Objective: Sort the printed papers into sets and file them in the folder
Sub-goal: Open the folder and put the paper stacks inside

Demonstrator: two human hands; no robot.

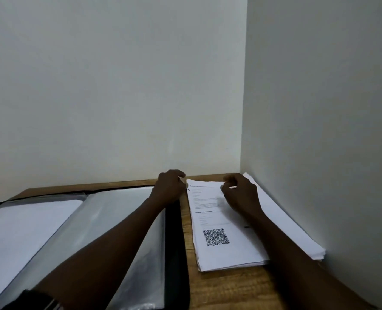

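A stack of printed papers [221, 222] lies on the wooden table at the right; its top sheet shows text and a QR code. My left hand [169, 186] sits at the stack's far left corner, fingers curled, seemingly pinching the top sheet's corner. My right hand [241, 193] hovers over the far part of the stack with fingers curled; whether it holds a sheet is unclear. An open black folder [174, 242] with clear plastic sleeves lies to the left, a white sheet [24, 222] inside its left sleeve.
The wooden table [228, 289] fits into a corner of two white walls. The right wall [319, 130] runs close beside the paper stack. A second offset layer of sheets [297, 233] sticks out under the stack toward that wall.
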